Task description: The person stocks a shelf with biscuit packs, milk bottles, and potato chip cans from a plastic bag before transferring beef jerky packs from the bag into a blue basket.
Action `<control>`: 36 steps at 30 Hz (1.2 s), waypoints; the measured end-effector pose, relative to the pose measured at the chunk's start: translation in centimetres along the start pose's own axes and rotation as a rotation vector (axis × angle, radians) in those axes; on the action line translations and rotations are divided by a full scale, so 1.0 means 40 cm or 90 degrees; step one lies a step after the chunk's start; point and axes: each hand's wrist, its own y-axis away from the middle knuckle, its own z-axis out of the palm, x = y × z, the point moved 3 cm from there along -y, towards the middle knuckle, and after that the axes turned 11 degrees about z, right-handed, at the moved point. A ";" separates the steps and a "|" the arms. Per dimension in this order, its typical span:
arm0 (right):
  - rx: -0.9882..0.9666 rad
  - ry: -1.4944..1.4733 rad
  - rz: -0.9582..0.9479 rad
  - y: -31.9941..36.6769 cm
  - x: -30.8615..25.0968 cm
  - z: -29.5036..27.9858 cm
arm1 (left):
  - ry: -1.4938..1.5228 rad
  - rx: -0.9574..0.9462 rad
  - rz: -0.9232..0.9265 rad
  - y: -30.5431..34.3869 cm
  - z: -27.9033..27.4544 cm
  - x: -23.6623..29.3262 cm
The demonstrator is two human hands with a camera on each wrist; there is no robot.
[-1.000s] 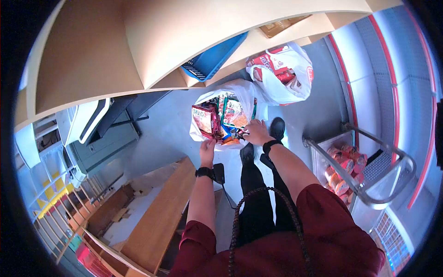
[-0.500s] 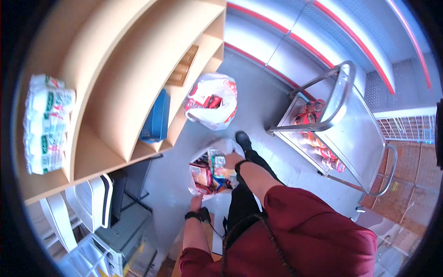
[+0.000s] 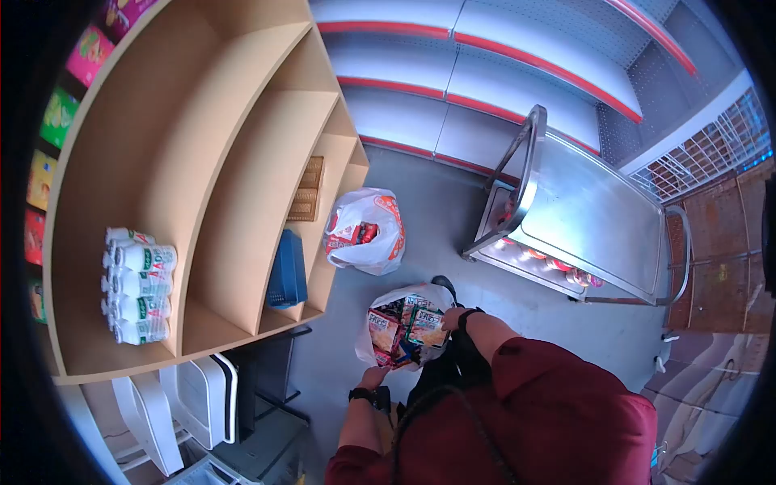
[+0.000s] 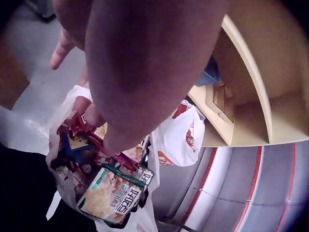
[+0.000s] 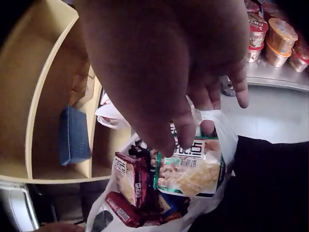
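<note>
As the left hand (image 3: pixel 373 378) pinches the bag (image 3: pixel 363 341), the right hand (image 3: pixel 455 317) meets a green-edged packet (image 3: pixel 426 328), grip unclear to me! The trolley top (image 3: pixel 594 214) part-blocks cups (image 5: pixel 279 41) that the right wrist view shows stacked.

Reaching down now with both arms to the white bag (image 3: pixel 364 347), forearms bare! Pinching its near edge with the left hand (image 3: pixel 373 377), gripping its right side with the right hand (image 3: pixel 453 318), on bent fingers, with one finger held apart.
</note>
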 end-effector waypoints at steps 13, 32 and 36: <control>0.038 -0.105 0.046 0.243 0.032 -0.087 | 0.116 -0.101 -0.127 -0.011 0.008 0.022; 0.045 -0.069 -0.070 0.209 -0.056 -0.176 | 0.319 0.217 -0.235 0.084 -0.018 0.040; 0.093 -0.235 -0.175 0.357 -0.160 -0.353 | 0.499 0.589 -0.286 0.177 -0.177 0.073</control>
